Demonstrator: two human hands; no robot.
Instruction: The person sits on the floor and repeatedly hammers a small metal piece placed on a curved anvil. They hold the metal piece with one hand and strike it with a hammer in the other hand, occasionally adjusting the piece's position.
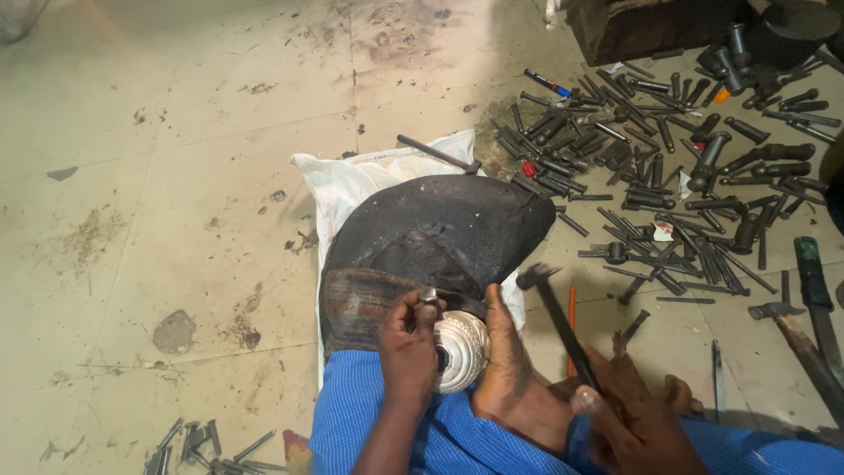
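My left hand (pixel 410 345) pinches a small metal punch (pixel 428 297) upright against a round silver embossed piece (pixel 463 349). The piece rests on a black pitch-covered block (pixel 431 233) and is pressed in place by a bare foot (pixel 510 369). My right hand (pixel 629 420) grips the dark handle of a small hammer (pixel 554 312), whose head is raised up and to the right of the punch, apart from it. My blue-clad legs (pixel 352 422) fill the bottom of the view.
A white sack (pixel 352 180) lies under the block. Several dark metal punches and chisels (pixel 668 167) are scattered on the tiled floor at the right. Another hammer (pixel 796 339) lies at the far right, loose nails (pixel 198 444) at bottom left, a wooden block (pixel 651 26) at the top.
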